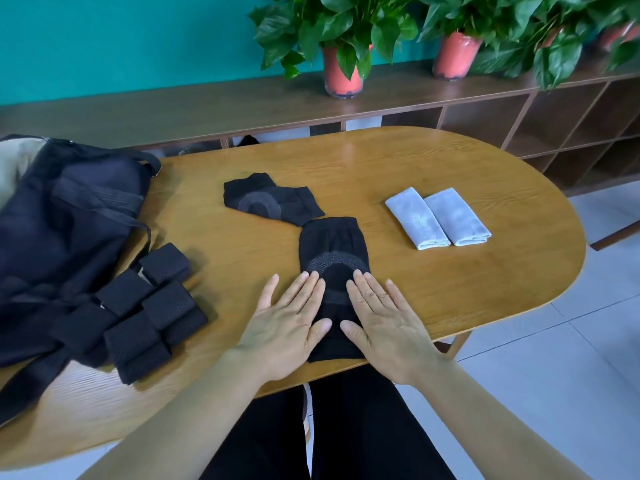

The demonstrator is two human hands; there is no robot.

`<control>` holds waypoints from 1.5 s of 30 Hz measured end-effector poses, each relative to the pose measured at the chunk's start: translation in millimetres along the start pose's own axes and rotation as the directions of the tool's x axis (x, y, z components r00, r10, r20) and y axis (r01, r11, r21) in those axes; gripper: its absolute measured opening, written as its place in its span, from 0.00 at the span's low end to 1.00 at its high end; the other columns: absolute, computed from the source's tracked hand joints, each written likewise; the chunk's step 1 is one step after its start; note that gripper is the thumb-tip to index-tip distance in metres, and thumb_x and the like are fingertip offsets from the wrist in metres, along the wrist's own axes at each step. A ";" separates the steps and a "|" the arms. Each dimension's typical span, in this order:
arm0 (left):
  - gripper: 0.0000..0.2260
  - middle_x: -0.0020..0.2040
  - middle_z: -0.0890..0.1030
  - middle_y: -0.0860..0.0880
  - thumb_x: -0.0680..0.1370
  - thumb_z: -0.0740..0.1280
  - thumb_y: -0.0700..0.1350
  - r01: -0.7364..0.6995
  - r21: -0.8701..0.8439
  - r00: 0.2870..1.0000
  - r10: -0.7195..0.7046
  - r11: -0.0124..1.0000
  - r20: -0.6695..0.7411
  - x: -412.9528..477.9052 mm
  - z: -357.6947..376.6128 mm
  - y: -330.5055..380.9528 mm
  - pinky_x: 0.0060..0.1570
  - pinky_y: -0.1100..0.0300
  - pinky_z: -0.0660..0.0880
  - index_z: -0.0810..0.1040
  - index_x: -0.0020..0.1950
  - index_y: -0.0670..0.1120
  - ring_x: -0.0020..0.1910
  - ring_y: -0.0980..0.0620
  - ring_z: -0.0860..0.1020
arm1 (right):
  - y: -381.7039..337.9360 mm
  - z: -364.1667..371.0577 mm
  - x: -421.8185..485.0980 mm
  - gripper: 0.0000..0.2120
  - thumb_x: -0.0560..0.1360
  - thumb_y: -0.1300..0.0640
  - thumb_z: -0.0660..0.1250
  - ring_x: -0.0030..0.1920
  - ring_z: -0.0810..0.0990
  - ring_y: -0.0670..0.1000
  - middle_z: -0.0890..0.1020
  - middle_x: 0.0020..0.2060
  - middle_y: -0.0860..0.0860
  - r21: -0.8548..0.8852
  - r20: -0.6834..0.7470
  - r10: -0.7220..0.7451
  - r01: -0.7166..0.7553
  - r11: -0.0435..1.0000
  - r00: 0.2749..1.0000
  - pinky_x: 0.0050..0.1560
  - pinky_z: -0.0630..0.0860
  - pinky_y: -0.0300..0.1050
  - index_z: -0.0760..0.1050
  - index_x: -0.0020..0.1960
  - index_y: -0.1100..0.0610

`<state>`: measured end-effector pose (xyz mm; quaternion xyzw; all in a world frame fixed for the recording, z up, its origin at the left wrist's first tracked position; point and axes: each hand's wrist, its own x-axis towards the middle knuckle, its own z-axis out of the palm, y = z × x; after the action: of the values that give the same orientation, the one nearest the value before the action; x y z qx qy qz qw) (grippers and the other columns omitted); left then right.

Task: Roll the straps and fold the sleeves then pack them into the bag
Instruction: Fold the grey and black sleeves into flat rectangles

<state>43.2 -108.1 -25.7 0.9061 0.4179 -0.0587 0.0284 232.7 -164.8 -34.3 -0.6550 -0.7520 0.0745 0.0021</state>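
Several rolled straps (145,313): sitting as a cluster of black rolls at the left of the worktop (450,299), touching the near side of the bag. The rolling is looking finished, as far as the view is showing.
Bag (62,237): lying on the left end of the worktop, black, with its own webbing draped across it. I cannot tell whether it is open. No roll or sleeve is showing inside it, so packing is appearing not yet begun.
Pale grey sleeves (419,221): two are lying side by side and touching, toward the right of the worktop. Each is showing layered ends on the near side, so both are looking folded.
Far black sleeve (272,199): lying flat near the middle of the worktop, its near corner meeting the far end of the other black sleeve. It is appearing unfolded.
Near black sleeve (332,247): lying lengthwise in front of the person, reaching the worktop's near edge, with both hands on it.
Left hand (287,323): pressing flat on the sleeve's left side, fingers straight and spread, gripping nothing.
Right hand (384,327): pressing flat on the sleeve's right side in the same way, fingers straight, gripping nothing.
Step in hand: probably smoothing this sleeve flat ahead of a fold.
Remaining: folding both black sleeves, then loading straps and all four sleeves into the bag — roughly half is looking done.
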 end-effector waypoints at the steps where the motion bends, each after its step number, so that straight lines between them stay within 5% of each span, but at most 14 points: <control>1: 0.31 0.76 0.33 0.53 0.76 0.28 0.63 0.006 0.003 1.000 -0.006 1.000 -0.001 -0.9 0.7 0.4 0.69 0.47 0.27 0.33 0.76 0.50 0.73 0.58 0.29 | 1.7 1.3 0.0 0.37 0.73 0.36 0.26 0.73 0.29 0.46 0.34 0.75 0.48 0.001 -0.002 -0.003 0.003 1.000 1.000 0.72 0.33 0.48 0.34 0.76 0.54; 8: 0.27 0.76 0.33 0.53 0.78 0.33 0.63 0.002 0.014 1.000 -0.002 1.000 0.010 -2.4 -1.1 -1.4 0.69 0.45 0.26 0.32 0.76 0.57 0.73 0.57 0.29 | 7.3 1.2 -1.9 0.34 0.76 0.36 0.30 0.73 0.30 0.44 0.36 0.75 0.46 0.012 -0.020 -0.020 0.020 1.000 1.000 0.73 0.34 0.49 0.35 0.77 0.52; 17: 0.28 0.77 0.34 0.51 0.78 0.33 0.63 0.017 0.059 0.999 -0.019 0.998 0.038 -6.5 -2.4 -0.4 0.68 0.43 0.26 0.32 0.76 0.56 0.74 0.56 0.31 | 5.7 -4.7 -2.9 0.31 0.76 0.38 0.31 0.73 0.29 0.44 0.34 0.75 0.46 -0.046 0.019 -0.021 0.022 0.999 1.000 0.73 0.31 0.48 0.31 0.74 0.51; 26: 0.28 0.78 0.38 0.53 0.79 0.37 0.61 -0.014 -0.024 0.999 0.013 1.000 -0.040 -22.2 -15.4 6.0 0.70 0.45 0.27 0.37 0.77 0.52 0.75 0.58 0.34 | 0.6 -9.6 -19.2 0.33 0.77 0.37 0.35 0.74 0.32 0.44 0.38 0.76 0.47 0.036 -0.051 -0.060 0.062 0.997 0.997 0.74 0.32 0.48 0.39 0.77 0.53; 29: 0.28 0.79 0.43 0.52 0.81 0.42 0.61 -0.131 -0.057 0.987 0.125 0.990 -0.104 -28.4 -18.0 9.2 0.71 0.49 0.29 0.43 0.79 0.51 0.76 0.59 0.38 | -1.1 -9.5 -31.1 0.34 0.78 0.37 0.43 0.76 0.43 0.46 0.49 0.77 0.50 0.058 -0.183 -0.153 0.166 0.984 0.971 0.74 0.38 0.49 0.51 0.77 0.56; 36: 0.38 0.77 0.57 0.54 0.73 0.58 0.70 -0.181 -0.012 0.972 0.177 0.983 -0.155 -40.3 -10.7 7.7 0.70 0.50 0.34 0.57 0.77 0.52 0.76 0.57 0.54 | 9.9 4.9 -45.9 0.32 0.67 0.49 0.66 0.70 0.67 0.50 0.71 0.69 0.52 -0.026 -0.219 -0.198 0.197 0.980 0.955 0.73 0.58 0.51 0.70 0.70 0.56; 45: 0.26 0.65 0.77 0.53 0.70 0.63 0.67 -0.172 0.011 0.943 0.168 0.985 -0.286 -46.1 -2.6 9.1 0.69 0.50 0.42 0.78 0.60 0.53 0.66 0.57 0.73 | 17.5 9.7 -47.6 0.25 0.68 0.54 0.64 0.67 0.71 0.49 0.75 0.66 0.49 0.097 -0.292 -0.158 0.194 0.976 0.943 0.70 0.59 0.46 0.75 0.65 0.54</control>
<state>20.6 -148.5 -17.0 0.9375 0.3383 0.0784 -0.0211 255.7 -210.5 -41.4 -0.5876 -0.7933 0.0264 0.1568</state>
